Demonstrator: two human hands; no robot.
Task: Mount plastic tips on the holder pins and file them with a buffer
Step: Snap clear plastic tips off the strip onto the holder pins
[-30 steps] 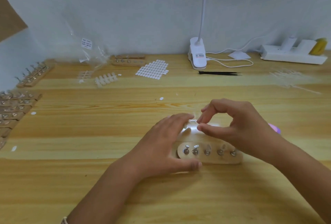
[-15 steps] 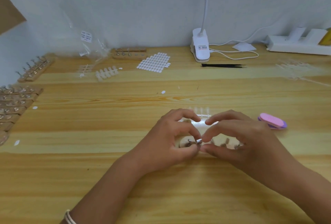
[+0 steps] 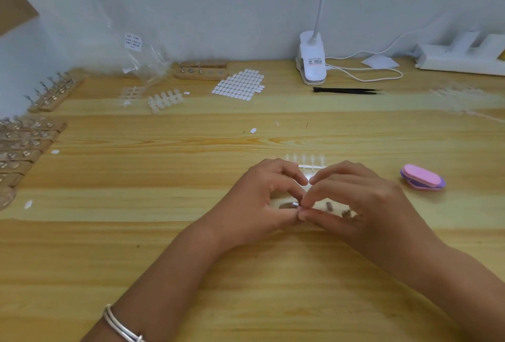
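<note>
Wood-grain table (image 3: 82, 246), busiest along its far edge.
Pink buffer (image 3: 422, 177) at right; black tweezers (image 3: 345, 90) and clip lamp (image 3: 311, 60) upper centre; sticker sheet (image 3: 240, 85), tip strips (image 3: 165, 100) and wooden holders (image 3: 27, 154) leftward.

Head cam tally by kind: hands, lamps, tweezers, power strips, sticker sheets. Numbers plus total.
hands: 2 (left hand, right hand)
lamp: 1
tweezers: 1
power strip: 1
sticker sheet: 1
total: 6
</note>
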